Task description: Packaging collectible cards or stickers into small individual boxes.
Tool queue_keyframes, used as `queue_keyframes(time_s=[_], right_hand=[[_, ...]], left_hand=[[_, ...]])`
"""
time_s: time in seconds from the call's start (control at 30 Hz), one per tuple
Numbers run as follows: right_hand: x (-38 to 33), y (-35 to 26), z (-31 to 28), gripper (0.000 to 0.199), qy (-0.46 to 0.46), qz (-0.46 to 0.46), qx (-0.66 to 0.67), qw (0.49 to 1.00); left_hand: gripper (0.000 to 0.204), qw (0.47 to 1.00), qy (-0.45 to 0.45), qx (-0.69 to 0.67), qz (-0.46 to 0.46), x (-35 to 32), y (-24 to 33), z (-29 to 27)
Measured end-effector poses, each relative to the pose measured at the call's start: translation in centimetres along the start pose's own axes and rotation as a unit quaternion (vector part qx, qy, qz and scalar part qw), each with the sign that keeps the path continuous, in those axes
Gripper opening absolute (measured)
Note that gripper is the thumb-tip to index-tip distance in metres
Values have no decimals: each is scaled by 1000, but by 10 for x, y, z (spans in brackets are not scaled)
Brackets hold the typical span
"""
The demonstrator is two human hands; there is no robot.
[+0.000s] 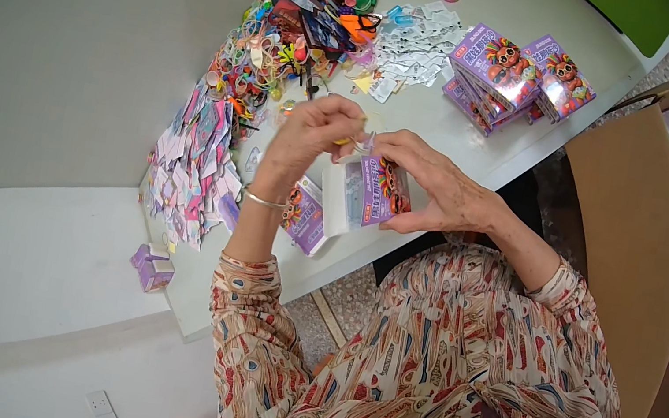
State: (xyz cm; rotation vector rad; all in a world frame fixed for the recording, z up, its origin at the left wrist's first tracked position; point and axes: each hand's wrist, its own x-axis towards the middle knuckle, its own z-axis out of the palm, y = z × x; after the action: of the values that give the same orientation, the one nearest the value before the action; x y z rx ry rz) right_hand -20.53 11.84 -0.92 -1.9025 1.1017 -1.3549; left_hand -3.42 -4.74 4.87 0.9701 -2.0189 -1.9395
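Observation:
My right hand (442, 190) grips a small purple box (384, 189) with a colourful cartoon figure on it, held above the near edge of the table. The box's lid end stands open toward the left, and a pale flap hangs there. At the box's upper end, my left hand (318, 133) is closed in a pinch on a small yellowish thing that is partly hidden by the fingers. Under my left wrist lies another purple box (304, 220), flat on the white table (397, 260).
Farther off on the right, several purple boxes (499, 66) are stacked. Along the wall runs a heap of small toys (256, 56), with folded paper pieces (196, 158) nearer and white sachets (421, 45) beside it. A large cardboard carton (624, 189) stands at my right.

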Motion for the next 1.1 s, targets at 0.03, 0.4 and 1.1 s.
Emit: queue_keyframes(time_s=[0.03,0.4,1.1], right_hand=[[2,-1,1,77,9,-20,31,999],[10,12,-34,84,72,121,315,939],[-74,-7,-43,77,97,310,41,945]], left_hand=[[15,999,-29,8,14,4,-13,1],[24,995,102,19,12,8,-18,1],[24,817,133,527,194,48,-75,36]])
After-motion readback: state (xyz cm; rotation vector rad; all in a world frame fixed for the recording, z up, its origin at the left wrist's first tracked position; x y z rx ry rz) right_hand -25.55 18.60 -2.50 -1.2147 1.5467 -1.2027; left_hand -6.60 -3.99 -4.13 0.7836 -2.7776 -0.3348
